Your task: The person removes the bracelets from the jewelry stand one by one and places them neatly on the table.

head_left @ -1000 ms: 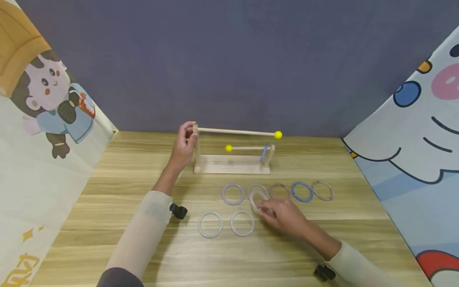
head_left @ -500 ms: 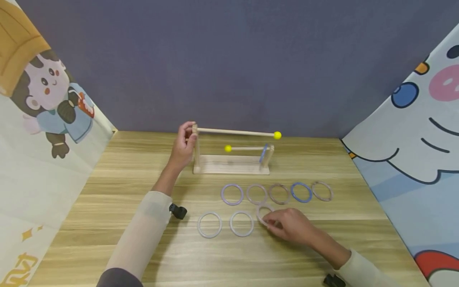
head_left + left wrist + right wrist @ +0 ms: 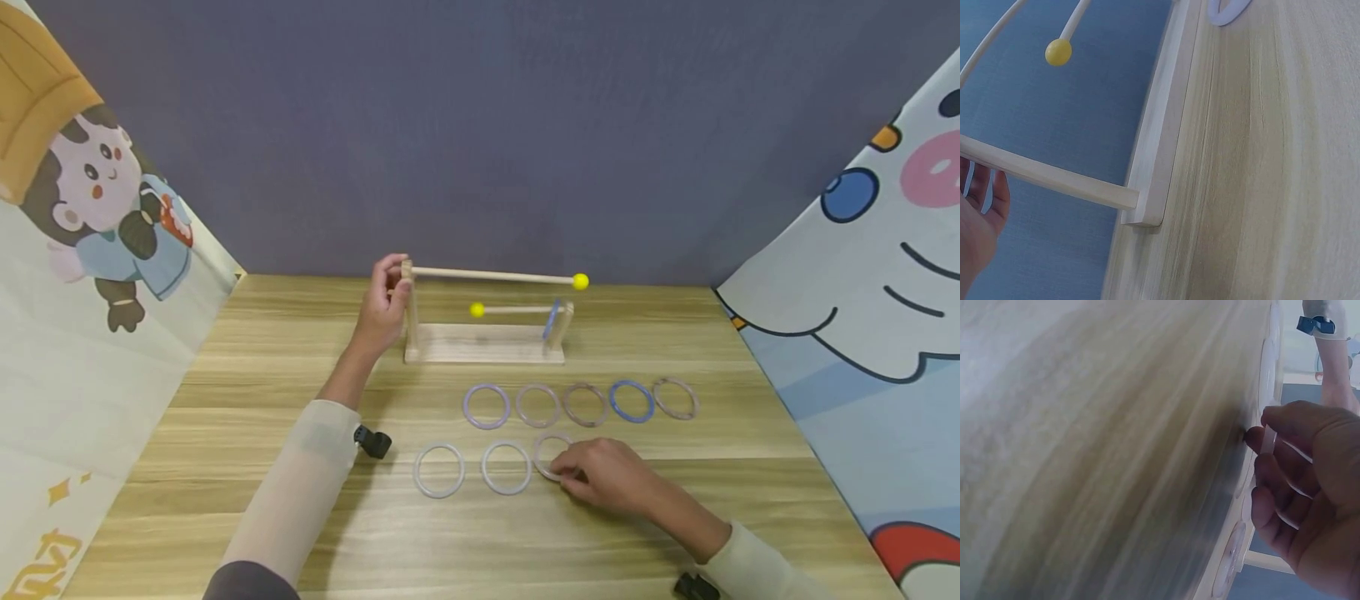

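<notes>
My left hand [image 3: 384, 304] grips the top of the left post of a wooden stand [image 3: 483, 353], its thumb on the near side. Two horizontal rods tipped with yellow balls extend from the stand's posts; a blue bangle [image 3: 551, 320] hangs on the lower rod, against the right post. My right hand [image 3: 611, 477] pinches a pale pinkish bangle [image 3: 539, 454] by its right edge, low at the tabletop. In the right wrist view, thumb and forefinger meet on this bangle [image 3: 1269, 440]. Left of it lie two whitish bangles, one nearer [image 3: 506, 492] and one farther left [image 3: 439, 495].
Behind them runs a row of several bangles: lavender [image 3: 487, 426], pale pink [image 3: 537, 425], brownish [image 3: 585, 423], blue [image 3: 632, 419] and a mottled one [image 3: 676, 417] at the right. A dark panel [image 3: 480, 142] stands at the table's back, with printed panels at both sides.
My right hand has moved slightly right and toward me, bringing the pale pinkish bangle from over the back row down beside the two whitish ones. The left hand stays on the post.
</notes>
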Demonstrator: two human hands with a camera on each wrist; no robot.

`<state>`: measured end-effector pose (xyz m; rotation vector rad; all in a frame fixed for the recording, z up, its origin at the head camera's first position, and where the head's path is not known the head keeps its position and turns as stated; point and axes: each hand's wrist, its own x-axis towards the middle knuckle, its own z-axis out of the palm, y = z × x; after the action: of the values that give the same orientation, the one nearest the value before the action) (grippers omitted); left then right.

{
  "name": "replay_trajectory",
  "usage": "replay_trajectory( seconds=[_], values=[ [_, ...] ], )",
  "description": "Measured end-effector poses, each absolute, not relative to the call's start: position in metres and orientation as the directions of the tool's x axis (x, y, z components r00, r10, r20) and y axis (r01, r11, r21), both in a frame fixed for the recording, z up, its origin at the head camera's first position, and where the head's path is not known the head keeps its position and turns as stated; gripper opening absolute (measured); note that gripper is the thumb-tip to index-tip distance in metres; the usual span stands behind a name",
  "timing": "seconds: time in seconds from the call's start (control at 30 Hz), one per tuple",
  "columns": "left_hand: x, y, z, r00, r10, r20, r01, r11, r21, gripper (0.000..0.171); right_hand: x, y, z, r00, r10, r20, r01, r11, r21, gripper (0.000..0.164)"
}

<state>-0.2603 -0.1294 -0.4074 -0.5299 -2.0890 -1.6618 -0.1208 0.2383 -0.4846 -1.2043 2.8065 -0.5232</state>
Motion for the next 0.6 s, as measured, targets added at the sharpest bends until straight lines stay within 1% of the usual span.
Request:
replay_trajectory(
  seconds=[0.27,0.47,0.6],
  values=[
    [-0.2609,-0.1295,-0.4079,-0.84,0.038,0.541,0.536,0.208,0.818,0.034,-0.1186,0.2368,-0.4847,-0.714,-0.688,0.129,-0.692,0.666,-0.278,0.015],
    [-0.2609,-0.1296,-0.4079,-0.842,0.045,0.538,0.534,0.216,0.817,0.034,-0.1176,0.2364,-0.4851,-0.736,-0.665,0.123,-0.671,0.693,-0.263,0.015],
    [-0.2611,-0.1299,-0.4083,-0.844,0.045,0.535,0.531,0.216,0.819,0.034,-0.1171,0.2367,-0.487,-0.734,-0.666,0.135,-0.675,0.695,-0.248,0.015]
  ],
)
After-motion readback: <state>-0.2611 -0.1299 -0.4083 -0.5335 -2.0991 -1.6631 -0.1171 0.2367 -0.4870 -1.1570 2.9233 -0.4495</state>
